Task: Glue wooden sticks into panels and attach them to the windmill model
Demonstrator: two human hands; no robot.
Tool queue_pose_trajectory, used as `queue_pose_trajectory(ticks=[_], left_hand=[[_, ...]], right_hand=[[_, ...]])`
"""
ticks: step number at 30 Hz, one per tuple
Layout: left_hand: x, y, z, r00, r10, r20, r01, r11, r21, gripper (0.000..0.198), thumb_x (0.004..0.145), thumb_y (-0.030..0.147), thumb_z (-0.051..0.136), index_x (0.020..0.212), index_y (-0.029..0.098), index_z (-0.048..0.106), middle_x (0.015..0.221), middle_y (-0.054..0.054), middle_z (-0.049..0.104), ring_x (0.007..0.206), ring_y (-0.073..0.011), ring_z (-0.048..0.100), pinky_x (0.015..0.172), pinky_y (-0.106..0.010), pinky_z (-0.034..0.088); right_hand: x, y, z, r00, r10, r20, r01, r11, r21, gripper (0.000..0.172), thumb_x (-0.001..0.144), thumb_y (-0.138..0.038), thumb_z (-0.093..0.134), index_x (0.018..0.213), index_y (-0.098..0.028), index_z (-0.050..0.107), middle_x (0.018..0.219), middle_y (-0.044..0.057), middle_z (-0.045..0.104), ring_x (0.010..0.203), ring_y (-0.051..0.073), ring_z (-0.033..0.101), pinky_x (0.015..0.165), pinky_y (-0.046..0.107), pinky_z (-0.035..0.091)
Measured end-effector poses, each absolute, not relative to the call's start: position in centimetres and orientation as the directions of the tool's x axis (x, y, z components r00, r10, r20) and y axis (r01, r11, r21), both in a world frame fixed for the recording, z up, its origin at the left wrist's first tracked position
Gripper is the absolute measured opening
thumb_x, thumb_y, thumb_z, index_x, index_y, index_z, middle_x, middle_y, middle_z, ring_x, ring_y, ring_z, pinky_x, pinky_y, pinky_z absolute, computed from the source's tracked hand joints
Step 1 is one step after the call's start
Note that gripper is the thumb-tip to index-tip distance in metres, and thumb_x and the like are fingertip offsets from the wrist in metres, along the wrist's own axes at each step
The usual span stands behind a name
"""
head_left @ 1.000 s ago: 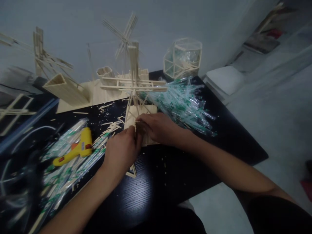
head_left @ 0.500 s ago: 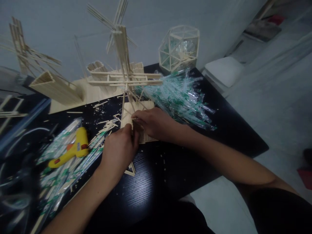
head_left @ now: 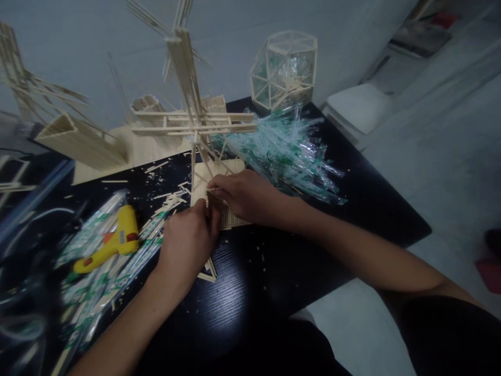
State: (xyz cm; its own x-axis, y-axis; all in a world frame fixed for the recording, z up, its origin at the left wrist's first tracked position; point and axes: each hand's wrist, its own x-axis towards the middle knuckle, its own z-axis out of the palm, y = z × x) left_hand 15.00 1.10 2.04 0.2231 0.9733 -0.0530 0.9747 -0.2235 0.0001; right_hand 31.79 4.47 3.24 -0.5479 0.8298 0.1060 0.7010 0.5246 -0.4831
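Note:
My left hand (head_left: 188, 235) and my right hand (head_left: 250, 198) meet over the flat wooden-stick base (head_left: 199, 180) of a model windmill. Both have their fingers closed in a pinch on a small wooden stick piece (head_left: 211, 192), mostly hidden by the fingers. Behind them the windmill tower (head_left: 186, 73) leans slightly, with crossed stick blades at its top. A wider stick frame (head_left: 230, 127) crosses its lower part. Below my left hand, a small triangle of sticks (head_left: 209, 270) lies on the dark table.
At left, a yellow glue gun (head_left: 126, 232) rests on plastic-wrapped stick bundles (head_left: 84, 297). Stick scraps (head_left: 168, 201) are scattered nearby. Empty wrappers (head_left: 289, 151) pile up behind my right arm. A stick polyhedron (head_left: 285, 68) and another stick model (head_left: 82, 141) stand at the back.
The view has shifted slightly, so most things on the table sit a little further left. Both hands stay closed at the same place over the base.

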Motion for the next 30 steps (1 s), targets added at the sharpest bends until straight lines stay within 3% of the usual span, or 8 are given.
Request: queue_pose_trajectory(ticks=[30], left_hand=[[14.86,1.19,1.77,0.263,0.964,-0.026,0.964,-0.262,0.045,0.033,0.102,0.037,0.047,0.089,0.015,0.068,0.071,-0.011,0.075,0.061,-0.0247,0.07,0.056,-0.031,0.033]], right_hand=[[31.8,4.45,2.78,-0.528,0.837,0.144,0.689,0.522,-0.503,0.018,0.099,-0.014,0.056,0.107,-0.011,0.072,0.087,0.01,0.077,0.077,0.018,0.067,0.071,0.028,0.037]])
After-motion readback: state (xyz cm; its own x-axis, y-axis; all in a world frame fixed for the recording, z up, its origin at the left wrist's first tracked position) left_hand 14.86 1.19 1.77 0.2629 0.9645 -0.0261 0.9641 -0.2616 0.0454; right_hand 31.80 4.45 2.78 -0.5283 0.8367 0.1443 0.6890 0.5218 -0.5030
